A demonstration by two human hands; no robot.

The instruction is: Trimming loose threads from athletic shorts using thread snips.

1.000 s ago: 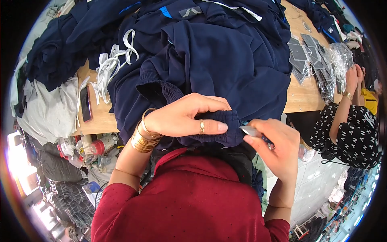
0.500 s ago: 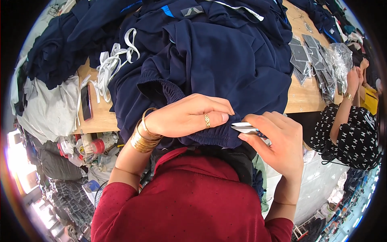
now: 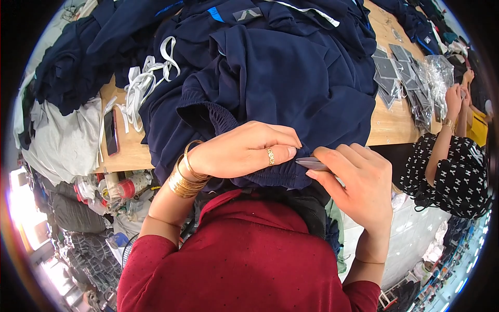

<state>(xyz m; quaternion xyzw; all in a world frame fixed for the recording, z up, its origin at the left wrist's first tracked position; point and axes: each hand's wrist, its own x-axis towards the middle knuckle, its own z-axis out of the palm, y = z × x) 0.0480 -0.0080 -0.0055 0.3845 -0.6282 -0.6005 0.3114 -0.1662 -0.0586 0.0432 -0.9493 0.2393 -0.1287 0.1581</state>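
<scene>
The left hand [image 3: 241, 151] pinches an elasticated navy garment edge [image 3: 280, 176]; just to its right, the right hand [image 3: 356, 174] grips thread snips [image 3: 311, 163], blades seemingly together. Trimming looks unfinished at this 1 spot; I cannot tell what is already cut.

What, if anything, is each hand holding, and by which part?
Left hand: navy garment, by its gathered edge, between thumb and fingers. Right hand: small metal snips, gripped behind the blades.
</scene>
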